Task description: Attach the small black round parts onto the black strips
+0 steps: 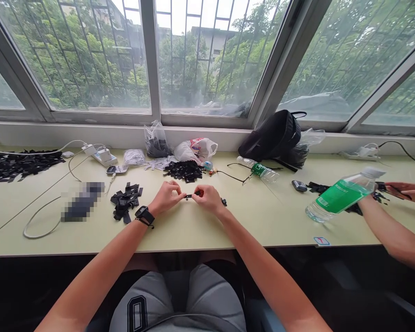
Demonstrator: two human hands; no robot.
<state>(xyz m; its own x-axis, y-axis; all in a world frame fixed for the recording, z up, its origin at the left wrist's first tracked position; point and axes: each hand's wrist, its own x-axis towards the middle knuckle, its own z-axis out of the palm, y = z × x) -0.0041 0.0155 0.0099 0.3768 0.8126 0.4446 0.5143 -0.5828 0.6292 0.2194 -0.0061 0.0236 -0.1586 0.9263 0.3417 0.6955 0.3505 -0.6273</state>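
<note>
While both hands (166,197) (208,199) pinch it, black strip (190,196), between the fingertips

1 short, level black strip (189,196) bridges the left hand (166,197) and right hand (209,199).

Pale yellow-green table (190,235), strewn with small goods. Black strips (126,201) heaped just left of left hand (167,197); larger black heap (20,163) spread far left. Blurred dark object (83,203) laid between these, white cable (38,236) looped beside it. Beyond both hands, black pile (185,171) set down, backed by white bag (193,150) with red print. Dark bits (224,202) scattered just beside right hand (209,199). Farther right: bottle (259,169) laid on side, black backpack (271,136) leaned at rear, second bottle (344,193) placed well apart.
</note>
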